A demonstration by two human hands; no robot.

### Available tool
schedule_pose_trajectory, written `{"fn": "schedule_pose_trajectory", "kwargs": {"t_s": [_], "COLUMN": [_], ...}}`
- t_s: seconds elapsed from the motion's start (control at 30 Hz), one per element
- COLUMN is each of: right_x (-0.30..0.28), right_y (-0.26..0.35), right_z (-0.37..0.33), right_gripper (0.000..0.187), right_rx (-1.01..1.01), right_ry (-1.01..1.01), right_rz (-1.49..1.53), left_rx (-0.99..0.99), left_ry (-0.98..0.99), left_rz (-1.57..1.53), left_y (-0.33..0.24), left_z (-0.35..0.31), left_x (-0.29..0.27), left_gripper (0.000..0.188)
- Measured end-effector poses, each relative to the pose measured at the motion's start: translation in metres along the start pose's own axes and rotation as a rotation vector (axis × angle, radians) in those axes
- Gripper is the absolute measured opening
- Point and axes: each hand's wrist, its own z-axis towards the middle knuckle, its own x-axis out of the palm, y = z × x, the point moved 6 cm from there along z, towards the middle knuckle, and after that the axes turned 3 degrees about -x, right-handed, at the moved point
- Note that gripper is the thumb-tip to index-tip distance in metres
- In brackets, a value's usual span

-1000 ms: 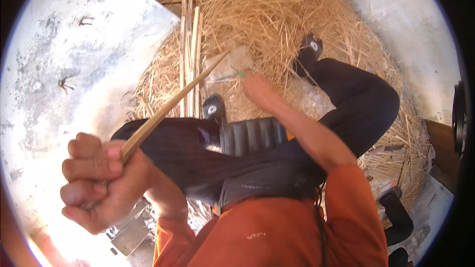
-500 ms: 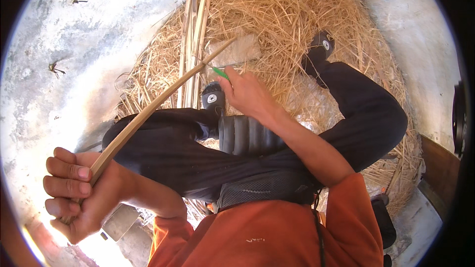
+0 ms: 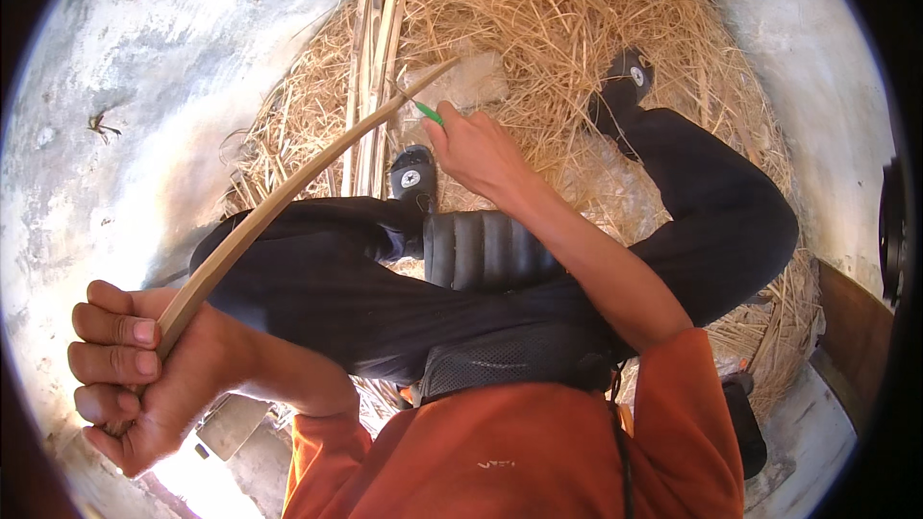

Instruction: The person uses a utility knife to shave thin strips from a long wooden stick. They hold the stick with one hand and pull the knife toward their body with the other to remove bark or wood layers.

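My left hand (image 3: pixel 159 375) is closed around the near end of a long pale strip that looks like bamboo (image 3: pixel 274 200). From there the strip slants up and to the right, its thin far end above the straw. In my right hand (image 3: pixel 476 156) is a small knife with a green handle (image 3: pixel 429 113); the fingers wrap around it and partly hide the handle. The knife's thin blade lies against the strip, a short way below its far tip. Whether the blade is cutting in cannot be made out.
Several more pale strips (image 3: pixel 377 58) lie lengthwise on the straw (image 3: pixel 567 19) beyond my left foot. A flat stone-like block (image 3: pixel 461 86) is under the strip's tip. Pale walls (image 3: pixel 125 163) curve on both sides. A ribbed black cushion (image 3: pixel 490 250) sits between my legs.
My left hand has shifted a little to the left, carrying the strip with it. My right hand and the knife have moved slightly away from me along with the strip.
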Motion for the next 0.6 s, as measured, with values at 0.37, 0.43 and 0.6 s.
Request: {"fn": "schedule_pose_trajectory", "kwargs": {"t_s": [0.37,0.43,0.6], "right_x": [0.026,0.038,0.058], "right_y": [-0.079,-0.093,-0.168], "right_z": [0.045,0.054,0.079], "right_gripper": [0.038,0.037,0.039], "right_rx": [0.127,0.153,0.207], "right_ry": [0.058,0.088,0.167], "right_rz": [-0.134,-0.11,-0.235], "left_rx": [-0.029,-0.048,-0.295], "left_ry": [-0.001,0.016,0.201], "left_rz": [-0.085,-0.121,-0.558], "left_y": [-0.011,-0.006,0.009], "left_z": [-0.007,-0.003,0.02], "left_x": [0.014,0.012,-0.012], "left_gripper": [0.039,0.037,0.033]}}
